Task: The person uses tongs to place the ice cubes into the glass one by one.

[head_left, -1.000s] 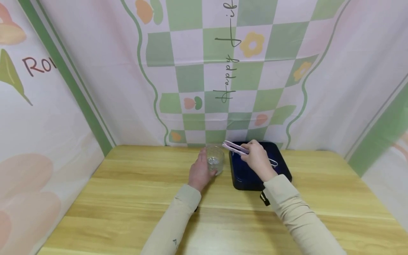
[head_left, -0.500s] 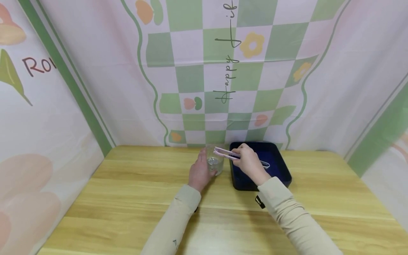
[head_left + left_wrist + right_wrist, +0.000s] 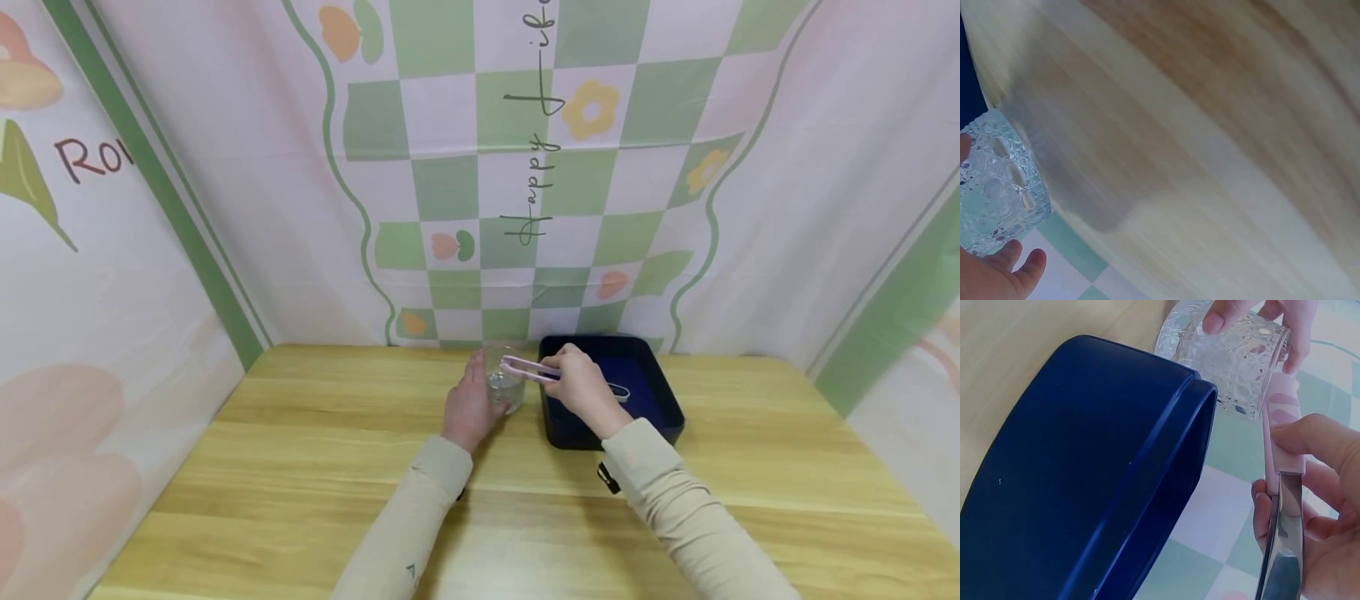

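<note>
My left hand (image 3: 471,405) is curled round the side of a clear, cut-patterned glass (image 3: 507,398), which stands upright on the table. In the left wrist view, the glass (image 3: 1004,181) shows at the left edge, with part of the hand (image 3: 997,275) below it. My right hand (image 3: 583,387) grips a pair of tongs (image 3: 532,367), pink at the front and metal behind. Their pink ends are apart and at the glass's rim. The right wrist view shows my thumb and fingers (image 3: 1316,440) pinching the tongs (image 3: 1285,459). Whether anything sits in the glass, I cannot tell.
A dark blue square tray (image 3: 667,412) with raised walls stands under and right of my right hand. The wooden table (image 3: 300,467) meets a patterned cloth (image 3: 442,183) at its back edge.
My right hand has moved left and slightly down with the tongs, bringing their pink ends from above the tray's left edge to the glass. The left hand has stayed on the glass.
</note>
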A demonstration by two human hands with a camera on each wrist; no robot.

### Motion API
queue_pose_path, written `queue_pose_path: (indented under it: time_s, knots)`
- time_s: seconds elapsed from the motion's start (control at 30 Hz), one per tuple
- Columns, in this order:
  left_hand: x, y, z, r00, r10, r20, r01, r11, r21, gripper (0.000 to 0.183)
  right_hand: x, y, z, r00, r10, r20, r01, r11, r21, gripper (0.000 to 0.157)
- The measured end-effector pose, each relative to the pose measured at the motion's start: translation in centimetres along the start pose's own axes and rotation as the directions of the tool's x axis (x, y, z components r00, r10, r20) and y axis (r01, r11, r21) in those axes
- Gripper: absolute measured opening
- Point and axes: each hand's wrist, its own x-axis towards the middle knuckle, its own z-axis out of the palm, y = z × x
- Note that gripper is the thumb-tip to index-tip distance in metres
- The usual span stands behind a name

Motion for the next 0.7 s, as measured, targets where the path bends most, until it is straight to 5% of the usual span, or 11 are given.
queue_pose_path:
  time_s: [0.7]
  knots:
    - [-0.03,0.05,-0.02,1.0,-0.009,0.0,0.009,1.0,-0.022,0.099,0.19,-0.26,-0.15,0.999,0.031,0.028,-0.031,1.0,-0.002,0.035]
